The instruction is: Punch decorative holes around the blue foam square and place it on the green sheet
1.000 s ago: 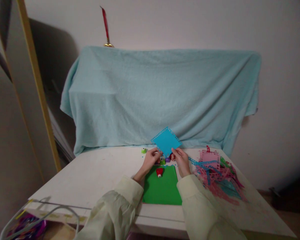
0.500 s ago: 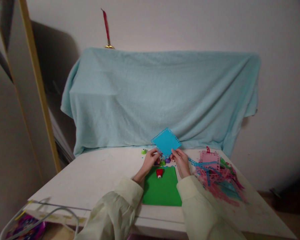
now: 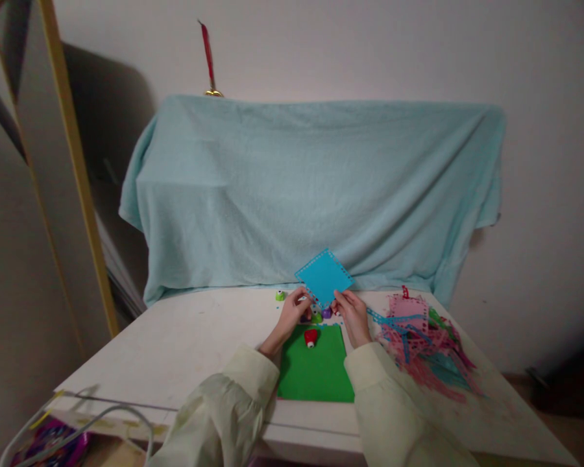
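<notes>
A blue square paper sheet with small holes along its edges is held up, tilted onto one corner. My right hand pinches its lower right edge, thumb on the front. My left hand is closed at its lower left edge, fingertips pressed together on it. Below lies a green sheet with a small red paper punch on it, white end toward me. Between the hands sit a small green punch and a purple punch, partly hidden. Blue paper bits are scattered near the green sheet's far edge.
Right of my hands is a pile of punched paper scraps, mostly pink, with blue and green strips. Another small green punch stands farther left on the white table. A pale blue cloth hangs behind the table.
Almost nothing differs. The blue sheet and both hands keep their places, with only a slight shift of the whole view.
</notes>
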### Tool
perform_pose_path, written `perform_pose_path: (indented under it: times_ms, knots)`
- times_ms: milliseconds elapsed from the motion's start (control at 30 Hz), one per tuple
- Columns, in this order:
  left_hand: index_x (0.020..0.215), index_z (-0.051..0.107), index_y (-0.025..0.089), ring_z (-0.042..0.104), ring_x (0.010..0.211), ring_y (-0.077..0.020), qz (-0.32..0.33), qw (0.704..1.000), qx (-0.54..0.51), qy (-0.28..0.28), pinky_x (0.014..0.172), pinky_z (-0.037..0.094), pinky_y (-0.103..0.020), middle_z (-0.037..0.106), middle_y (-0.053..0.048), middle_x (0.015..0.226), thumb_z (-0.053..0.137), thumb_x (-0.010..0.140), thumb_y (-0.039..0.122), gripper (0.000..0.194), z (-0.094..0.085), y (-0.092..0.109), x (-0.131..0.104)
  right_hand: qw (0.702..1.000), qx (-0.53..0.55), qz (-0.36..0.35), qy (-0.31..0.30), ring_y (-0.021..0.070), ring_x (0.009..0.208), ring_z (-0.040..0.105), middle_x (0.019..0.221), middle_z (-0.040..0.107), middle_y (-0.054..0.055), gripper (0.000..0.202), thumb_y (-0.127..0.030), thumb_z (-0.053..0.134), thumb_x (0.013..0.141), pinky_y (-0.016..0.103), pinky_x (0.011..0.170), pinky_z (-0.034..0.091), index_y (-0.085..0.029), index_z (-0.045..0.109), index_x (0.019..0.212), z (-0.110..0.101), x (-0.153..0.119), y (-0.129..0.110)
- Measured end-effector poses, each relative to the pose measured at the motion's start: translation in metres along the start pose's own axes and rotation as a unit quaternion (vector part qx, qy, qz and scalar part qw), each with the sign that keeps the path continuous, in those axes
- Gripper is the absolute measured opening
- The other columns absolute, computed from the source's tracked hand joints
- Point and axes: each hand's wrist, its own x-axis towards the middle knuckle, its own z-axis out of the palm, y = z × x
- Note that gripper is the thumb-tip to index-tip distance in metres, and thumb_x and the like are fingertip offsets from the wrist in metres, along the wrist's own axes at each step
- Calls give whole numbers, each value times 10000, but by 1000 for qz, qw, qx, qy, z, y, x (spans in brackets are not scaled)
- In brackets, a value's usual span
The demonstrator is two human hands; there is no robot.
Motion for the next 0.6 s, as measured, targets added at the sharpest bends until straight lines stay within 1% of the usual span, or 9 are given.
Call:
perform_pose_path:
  times_ms: [133,367,600]
  knots:
    - [806,540,180,529,446,-98,7,1000,-2,-5,465,389,-220,608,15,682,602,752,371,207,-1,-3,1,1000,3,-4,-5,151,573,567,609,610,-11,258,-413,722,765,275,544,420,-193,588,742,0,-1,-1]
    - [799,542,185,519,443,-97,-6,1000,8,0,472,395,-218,599,23,654,602,736,375,209,0,-2,1,1000,-2,-6,-3,156,566,571,597,609,-9,293,-449,729,743,275,529,418,-197,578,736,2,-1,-4]
    - [790,537,180,520,435,-90,15,1000,-2,-10,467,386,-219,604,20,691,593,759,344,176,-1,-1,0,1000,14,-4,4,157,563,567,596,602,-9,281,-426,742,732,278,527,418,-202,572,731,3,-1,-2]
